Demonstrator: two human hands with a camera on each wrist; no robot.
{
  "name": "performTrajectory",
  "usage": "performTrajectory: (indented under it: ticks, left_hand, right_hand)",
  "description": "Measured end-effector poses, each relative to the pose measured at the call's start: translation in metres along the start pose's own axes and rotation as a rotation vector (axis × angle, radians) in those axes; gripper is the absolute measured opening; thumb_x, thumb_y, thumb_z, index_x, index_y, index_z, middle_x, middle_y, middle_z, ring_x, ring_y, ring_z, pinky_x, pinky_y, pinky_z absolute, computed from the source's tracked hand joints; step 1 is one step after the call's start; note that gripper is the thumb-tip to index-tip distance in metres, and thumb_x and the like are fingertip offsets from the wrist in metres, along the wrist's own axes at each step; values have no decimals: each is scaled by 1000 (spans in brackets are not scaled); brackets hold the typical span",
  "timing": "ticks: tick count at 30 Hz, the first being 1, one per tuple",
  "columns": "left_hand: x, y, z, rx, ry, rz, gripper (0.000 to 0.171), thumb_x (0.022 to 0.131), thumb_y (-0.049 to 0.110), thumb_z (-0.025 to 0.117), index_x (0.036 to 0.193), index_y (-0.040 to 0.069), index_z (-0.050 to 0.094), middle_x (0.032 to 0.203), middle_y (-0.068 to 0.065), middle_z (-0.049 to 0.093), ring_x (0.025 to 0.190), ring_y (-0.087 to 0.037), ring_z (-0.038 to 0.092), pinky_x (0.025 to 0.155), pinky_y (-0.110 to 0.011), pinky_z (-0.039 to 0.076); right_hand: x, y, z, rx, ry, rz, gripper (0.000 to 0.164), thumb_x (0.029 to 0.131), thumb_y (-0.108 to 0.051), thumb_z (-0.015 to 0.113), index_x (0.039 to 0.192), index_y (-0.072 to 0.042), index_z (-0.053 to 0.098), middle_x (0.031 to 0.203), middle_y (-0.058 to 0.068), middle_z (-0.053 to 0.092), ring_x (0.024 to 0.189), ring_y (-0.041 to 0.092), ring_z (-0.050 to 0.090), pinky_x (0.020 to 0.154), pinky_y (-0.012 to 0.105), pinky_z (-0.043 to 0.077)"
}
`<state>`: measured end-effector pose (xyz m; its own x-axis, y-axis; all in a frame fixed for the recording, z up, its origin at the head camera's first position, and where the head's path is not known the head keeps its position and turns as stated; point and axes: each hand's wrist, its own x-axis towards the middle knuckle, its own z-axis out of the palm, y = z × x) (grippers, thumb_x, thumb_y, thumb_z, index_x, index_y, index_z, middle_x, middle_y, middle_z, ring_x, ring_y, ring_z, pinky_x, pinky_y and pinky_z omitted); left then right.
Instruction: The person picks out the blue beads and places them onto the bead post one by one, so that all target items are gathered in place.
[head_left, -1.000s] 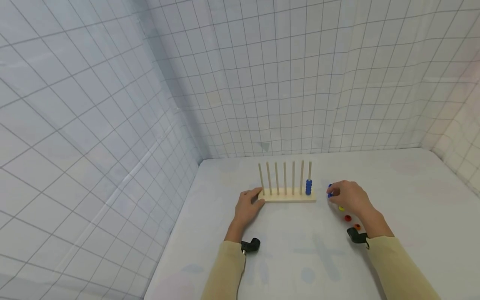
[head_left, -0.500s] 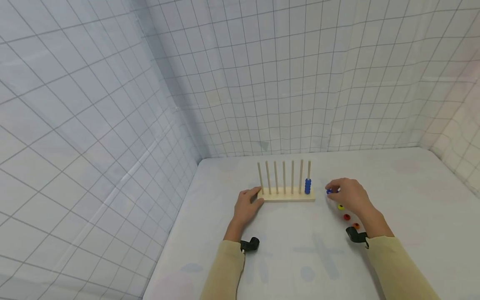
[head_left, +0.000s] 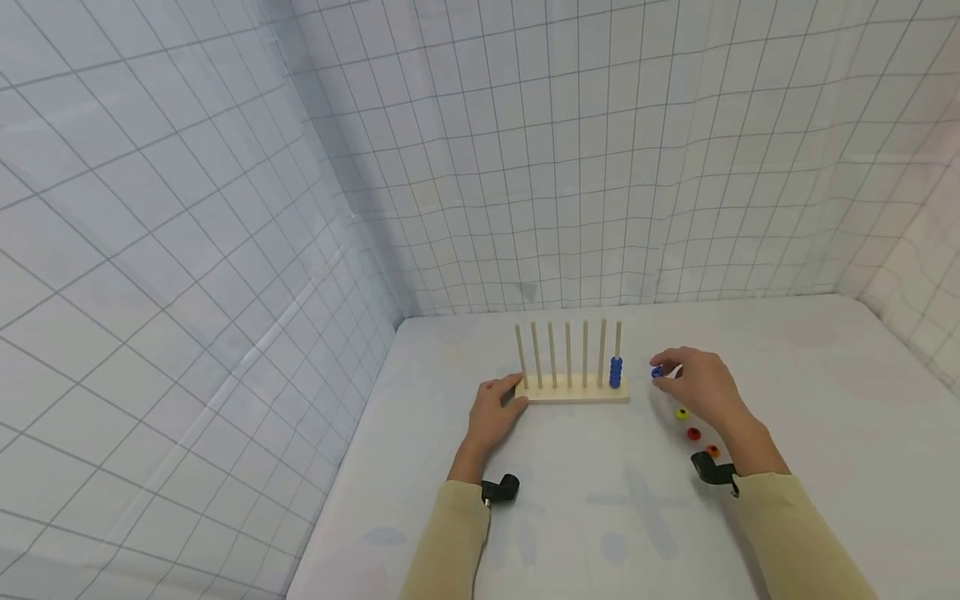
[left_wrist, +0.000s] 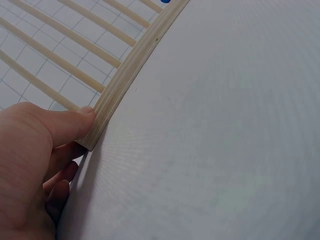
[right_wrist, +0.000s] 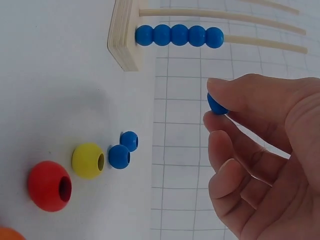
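A wooden peg abacus with a row of upright pegs stands on the white table. Its rightmost peg carries a stack of several blue beads; the other pegs are bare. My left hand grips the left end of the base, the thumb on the near face and the fingers partly hidden behind it. To the right of the abacus, my right hand pinches one blue bead between thumb and forefinger, raised above the table. The other fingers are loosely curled.
Loose on the table below my right hand lie a blue bead beside another blue bead, a yellow bead, a red bead and an orange bead. A grid-patterned curtain rises behind the table.
My right hand has taken hold of a blue bead among the loose ones and lifted it off the table. The left hand stays on the abacus base.
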<state>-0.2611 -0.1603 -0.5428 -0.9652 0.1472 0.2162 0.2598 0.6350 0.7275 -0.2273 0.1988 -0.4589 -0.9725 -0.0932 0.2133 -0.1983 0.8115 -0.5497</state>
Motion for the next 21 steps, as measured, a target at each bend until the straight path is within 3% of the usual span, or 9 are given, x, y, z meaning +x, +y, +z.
performTrajectory:
  ticks: [13, 21]
  left_hand:
    - [-2, 2, -1, 1, 0, -17, 49, 97, 31, 69, 143, 20, 59, 139, -10, 56, 131, -30, 45, 104, -56, 38]
    - [-1, 3, 0, 6, 0, -16, 49, 97, 30, 69, 143, 19, 59, 139, -9, 57, 130, -30, 45, 104, -56, 38]
  right_hand:
    - [1, -8, -3, 24, 139, -6, 27, 89, -14, 78, 116, -10, 75, 101, 9, 68, 79, 24, 56, 61, 33, 48]
    - [4, -17, -6, 23, 201, -56, 27, 88, -13, 78, 115, -10, 75, 101, 7, 67, 80, 23, 55, 60, 34, 48]
